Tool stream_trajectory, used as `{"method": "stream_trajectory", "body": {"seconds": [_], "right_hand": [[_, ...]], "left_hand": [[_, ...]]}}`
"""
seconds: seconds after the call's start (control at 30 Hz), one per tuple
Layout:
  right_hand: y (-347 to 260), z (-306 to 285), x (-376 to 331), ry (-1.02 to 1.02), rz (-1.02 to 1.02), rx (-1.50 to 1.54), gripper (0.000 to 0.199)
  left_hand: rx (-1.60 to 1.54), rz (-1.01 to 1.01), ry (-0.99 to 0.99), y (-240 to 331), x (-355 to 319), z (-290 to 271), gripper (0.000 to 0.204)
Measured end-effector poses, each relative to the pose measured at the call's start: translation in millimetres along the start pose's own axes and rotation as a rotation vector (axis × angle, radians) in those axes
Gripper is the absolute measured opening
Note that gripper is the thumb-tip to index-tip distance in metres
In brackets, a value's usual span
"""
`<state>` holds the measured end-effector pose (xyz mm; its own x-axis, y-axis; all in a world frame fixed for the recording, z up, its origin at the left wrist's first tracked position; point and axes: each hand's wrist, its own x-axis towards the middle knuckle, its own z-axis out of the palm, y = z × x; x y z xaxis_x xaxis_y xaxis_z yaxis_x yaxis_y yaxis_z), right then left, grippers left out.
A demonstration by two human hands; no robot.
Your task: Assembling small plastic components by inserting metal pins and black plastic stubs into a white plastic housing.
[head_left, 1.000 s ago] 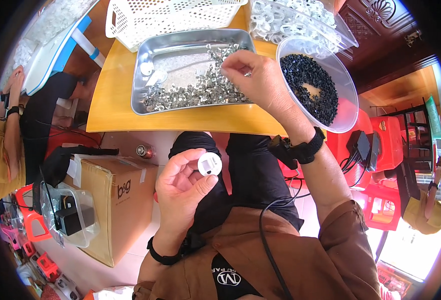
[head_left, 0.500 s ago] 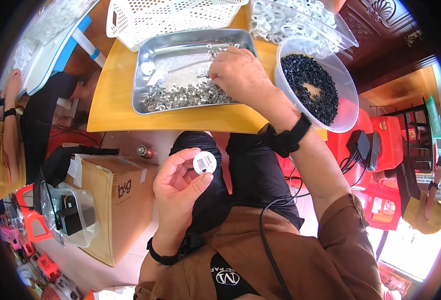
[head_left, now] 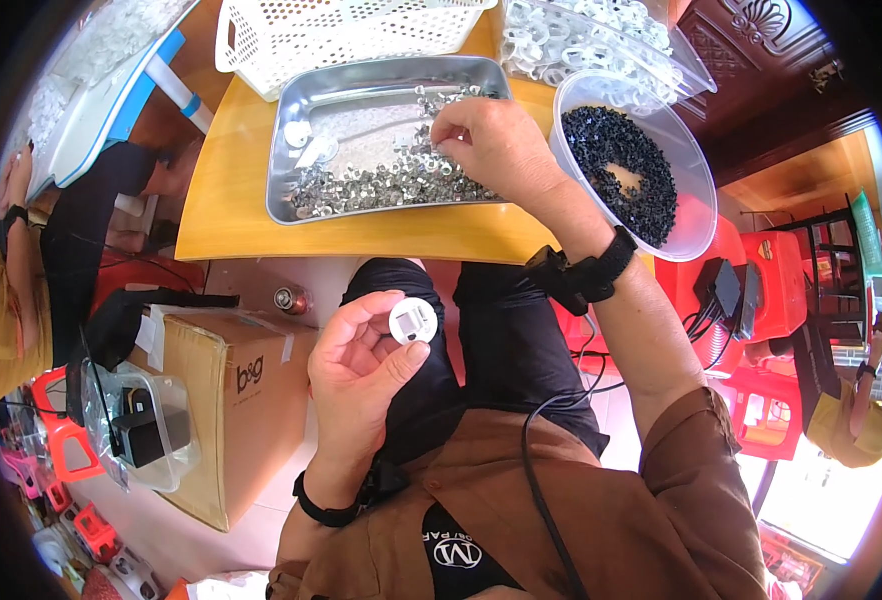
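Observation:
A small round white plastic part (head_left: 413,321) with a square recess is pinched between the thumb and fingers of my left hand (head_left: 363,350), above my lap. Over the right side of a metal tray (head_left: 279,178) is my right hand (head_left: 496,145), its fingertips pressed together close to a heap of small shiny metal pieces (head_left: 391,183). Whatever those fingertips may hold is hidden. Some white round parts (head_left: 311,150) lie at the tray's left end.
Right of the tray stands a clear round tub (head_left: 696,170) of small black pieces. Behind are a white perforated basket (head_left: 346,40) and a clear bin of white rings (head_left: 601,45). A cardboard box (head_left: 261,400) sits on the floor at left. Another person's arm (head_left: 19,240) shows far left.
My right hand has shifted slightly right within the tray, and its fingers have drawn up off the pieces. The left hand holds the white part in almost the same place.

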<state>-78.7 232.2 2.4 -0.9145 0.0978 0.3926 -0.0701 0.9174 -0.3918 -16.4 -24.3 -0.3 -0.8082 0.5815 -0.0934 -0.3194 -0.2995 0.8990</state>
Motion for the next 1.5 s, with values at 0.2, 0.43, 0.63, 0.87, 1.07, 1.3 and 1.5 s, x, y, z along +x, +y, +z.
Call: {"method": "stream_trajectory", "body": {"seconds": [0.2,0.43,0.63,0.87,1.07,1.3,1.5], "right_hand": [[1,-6,-4,0.031,0.136,0.190,0.007],[-21,-20,-13,0.011,0.214,0.411,0.010],[-55,-38,-44,-0.078,0.332,0.965,0.009],[-78,-52,-86,-0.198,0.310,0.983,0.007],[-83,-53,-108,-0.296,0.480,1.023,0.008],[-91,-55,-125,-0.125,0.337,0.895,0.010],[-97,-58,-131,0.094,0.042,0.642,0.017]], "left_hand": [[0.007,-0.001,-0.007,2,2,3,0.044],[0.012,0.062,0.042,3,2,2,0.047],[0.024,0.060,0.035,7,5,5,0.038],[0.241,0.320,-0.027,6,12,17,0.011],[0.349,0.347,-0.081,-2,7,23,0.013],[0.364,0.358,-0.078,-10,3,29,0.013],[0.426,0.446,-0.039,-6,-1,32,0.014]]}}
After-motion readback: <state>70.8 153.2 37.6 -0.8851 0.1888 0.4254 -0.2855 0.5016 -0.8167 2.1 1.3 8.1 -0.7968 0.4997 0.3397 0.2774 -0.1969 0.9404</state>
